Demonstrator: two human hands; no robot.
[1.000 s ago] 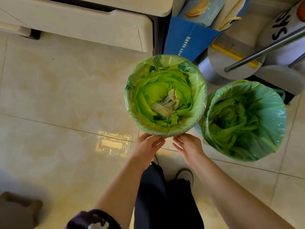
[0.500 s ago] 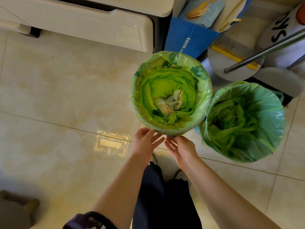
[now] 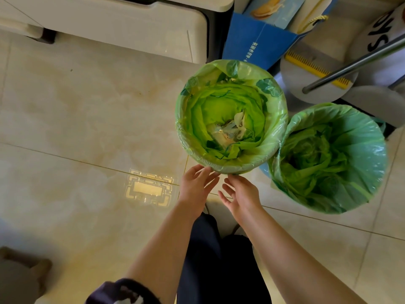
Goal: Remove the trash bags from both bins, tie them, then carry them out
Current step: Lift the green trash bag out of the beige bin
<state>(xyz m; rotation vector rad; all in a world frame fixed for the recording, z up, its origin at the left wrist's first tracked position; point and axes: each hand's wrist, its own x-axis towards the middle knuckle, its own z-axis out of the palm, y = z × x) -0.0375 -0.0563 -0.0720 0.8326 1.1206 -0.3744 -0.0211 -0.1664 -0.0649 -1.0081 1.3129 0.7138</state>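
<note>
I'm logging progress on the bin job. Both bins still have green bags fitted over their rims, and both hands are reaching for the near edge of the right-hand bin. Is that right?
Not quite. In the head view the left hand and right hand, both open, reach for the near edge of the left-hand bin, not the right-hand bin. Both bins do still have green bags fitted over their rims.

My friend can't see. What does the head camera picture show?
Two open hands, left hand and right hand, reach toward the near rim of a green-bagged bin. A second green-bagged bin stands right of it on a tiled floor.
</note>
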